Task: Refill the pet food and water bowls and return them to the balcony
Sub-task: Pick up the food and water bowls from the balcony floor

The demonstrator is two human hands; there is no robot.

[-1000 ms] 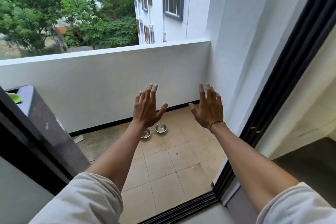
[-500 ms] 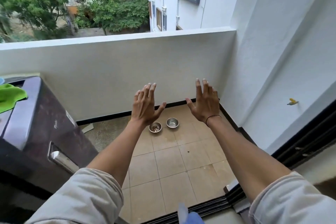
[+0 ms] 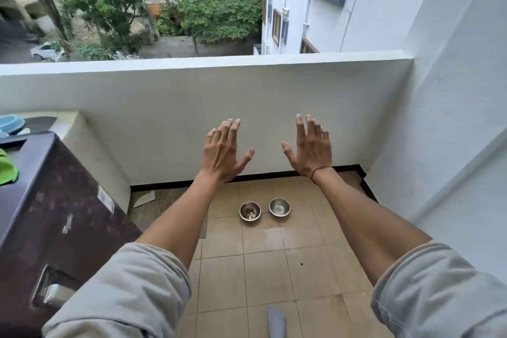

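Two small steel bowls stand side by side on the tiled balcony floor near the parapet. The left bowl (image 3: 250, 211) holds a little brown pet food. The right bowl (image 3: 279, 206) looks bare inside, with a shine that may be water. My left hand (image 3: 222, 152) and my right hand (image 3: 310, 149) are raised in front of me, fingers straight and spread, holding nothing. Both hands hover well above the bowls and touch neither.
A dark brown appliance (image 3: 55, 217) with a green cloth (image 3: 6, 170) on top fills the left side. The white parapet wall (image 3: 219, 96) closes the balcony ahead, a white wall (image 3: 452, 145) the right. A damp patch (image 3: 274, 233) marks the tiles before the bowls.
The view has moved forward through the sliding door onto the balcony; the door frame is gone from view and the bowls show nearer. Both hands stay raised and spread.
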